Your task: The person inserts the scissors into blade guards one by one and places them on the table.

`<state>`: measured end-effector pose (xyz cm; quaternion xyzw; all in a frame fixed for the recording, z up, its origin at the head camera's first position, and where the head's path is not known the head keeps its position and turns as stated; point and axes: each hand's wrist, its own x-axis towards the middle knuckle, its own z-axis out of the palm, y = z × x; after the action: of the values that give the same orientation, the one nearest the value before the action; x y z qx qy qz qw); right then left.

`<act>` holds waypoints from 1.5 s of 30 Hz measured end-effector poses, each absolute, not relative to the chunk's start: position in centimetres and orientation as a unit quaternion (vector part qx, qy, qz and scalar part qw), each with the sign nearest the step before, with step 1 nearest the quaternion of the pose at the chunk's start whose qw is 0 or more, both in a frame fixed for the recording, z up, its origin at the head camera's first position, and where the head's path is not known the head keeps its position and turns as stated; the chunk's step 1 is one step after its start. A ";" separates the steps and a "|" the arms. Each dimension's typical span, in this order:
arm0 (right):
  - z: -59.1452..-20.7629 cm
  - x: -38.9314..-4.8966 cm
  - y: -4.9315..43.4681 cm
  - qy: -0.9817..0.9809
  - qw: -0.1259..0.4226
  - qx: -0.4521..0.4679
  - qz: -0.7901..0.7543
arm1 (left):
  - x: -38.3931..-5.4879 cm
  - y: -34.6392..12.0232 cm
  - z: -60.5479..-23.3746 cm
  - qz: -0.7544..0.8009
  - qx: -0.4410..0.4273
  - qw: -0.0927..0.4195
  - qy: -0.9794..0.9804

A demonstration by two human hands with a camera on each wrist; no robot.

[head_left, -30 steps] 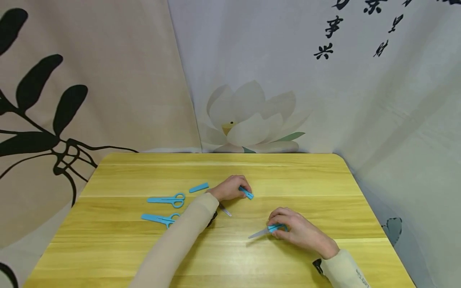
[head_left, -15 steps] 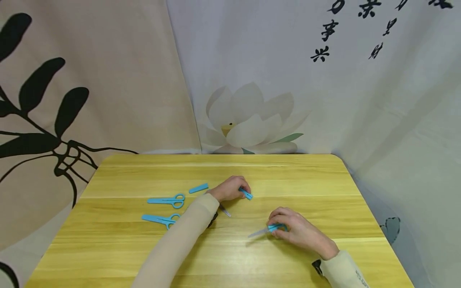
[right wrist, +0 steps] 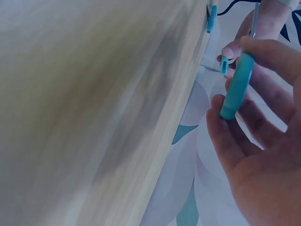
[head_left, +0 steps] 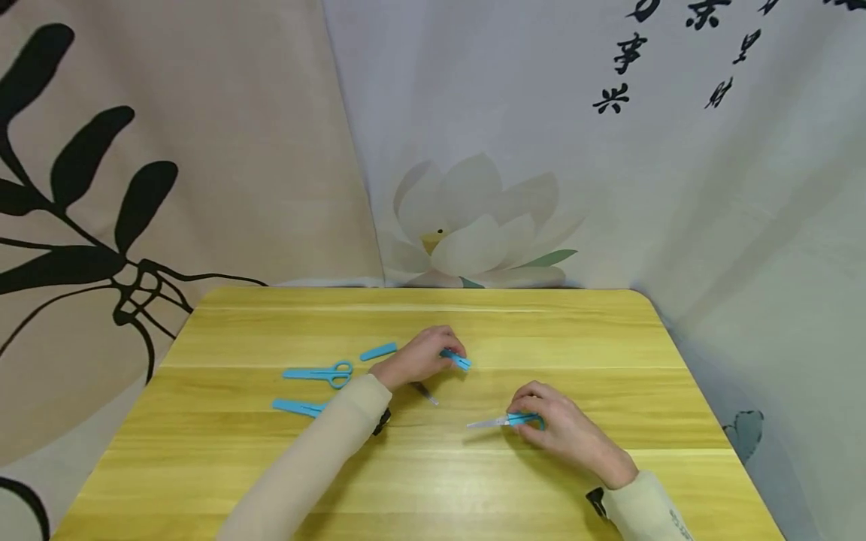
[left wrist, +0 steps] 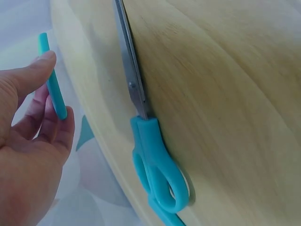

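Observation:
My left hand [head_left: 422, 355] pinches a slim blue blade cover [head_left: 456, 361] above the table, its slotted end pointing right. In my right hand [head_left: 558, 424], a pair of scissors [head_left: 519, 419] is pinched by its blue handles, and the bare blades point left toward the other hand. Cover and scissors are apart. Under the left wrist lies a second bare pair of scissors [left wrist: 148, 132]; the head view shows only its blade tip [head_left: 428, 395]. Further left lie two sheathed pairs, the upper scissors [head_left: 318, 373] and the lower scissors [head_left: 298, 406], whose handles my left sleeve hides.
A loose blue cover [head_left: 379, 352] lies behind the left wrist. Everything rests on a wooden table [head_left: 561, 330] with rounded far corners. Printed cloth [head_left: 487, 90] hangs behind its far edge.
My left hand has drawn slightly left with the cover, its sleeve now hiding the lower scissors' handles. The scissors in my right hand have turned nearer level. The head view has shifted a little.

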<state>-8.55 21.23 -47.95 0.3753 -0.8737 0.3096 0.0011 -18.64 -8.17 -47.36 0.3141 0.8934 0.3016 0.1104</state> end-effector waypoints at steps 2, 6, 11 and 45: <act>-47.9 -8.6 21.2 -0.876 0.005 0.372 0.306 | -18.3 -8.3 -47.1 0.301 0.315 0.105 0.894; -47.8 -8.6 21.0 -0.881 0.012 0.365 0.301 | -17.7 -8.6 -46.5 0.309 0.313 0.099 0.892; -47.8 -8.7 20.7 -0.884 0.016 0.356 0.302 | -16.8 -9.1 -46.3 0.310 0.317 0.096 0.891; -47.4 -8.3 18.9 -0.885 0.064 0.334 0.318 | -10.7 -11.1 -45.2 0.344 0.299 0.033 0.889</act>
<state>-8.33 18.87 -47.41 0.3335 -0.8853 0.3176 0.0640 -10.69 -11.09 -45.25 0.2992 0.8893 0.3444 0.0326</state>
